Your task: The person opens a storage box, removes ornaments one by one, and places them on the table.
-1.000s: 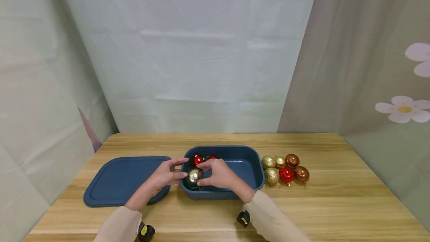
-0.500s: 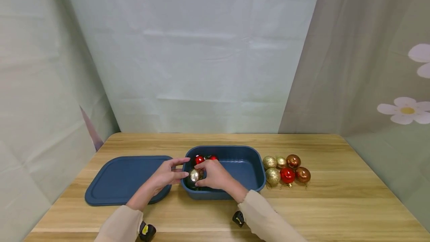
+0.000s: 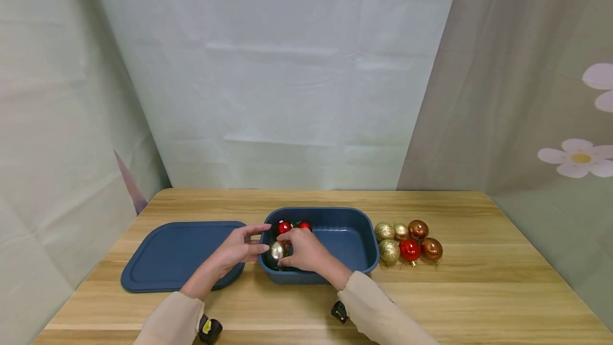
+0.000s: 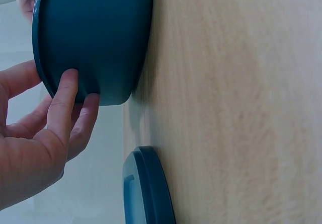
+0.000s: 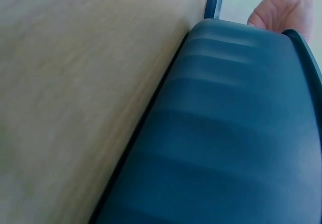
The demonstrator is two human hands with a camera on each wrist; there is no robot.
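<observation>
The right hand (image 3: pixel 306 252) has its fingers curled round a shiny gold bauble (image 3: pixel 276 249), low in the near left corner of the blue tub (image 3: pixel 354 217) on the desk (image 3: pixel 479 292). The left hand (image 3: pixel 235 249) rests relaxed fingers (image 4: pixel 68 95) against the tub's left wall, with the lid (image 3: pixel 177 254) lying just to the left.

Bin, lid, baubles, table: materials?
Bin and lid: likely moulded plastic, matte dark blue, soft rounded rims.
Baubles: probably plastic or thin glass; some mirror-glossy, two gold ones grainy like glitter. The right hand holds a glossy gold bauble.
Table: wood-grain top, possibly laminate; low sheen.
</observation>
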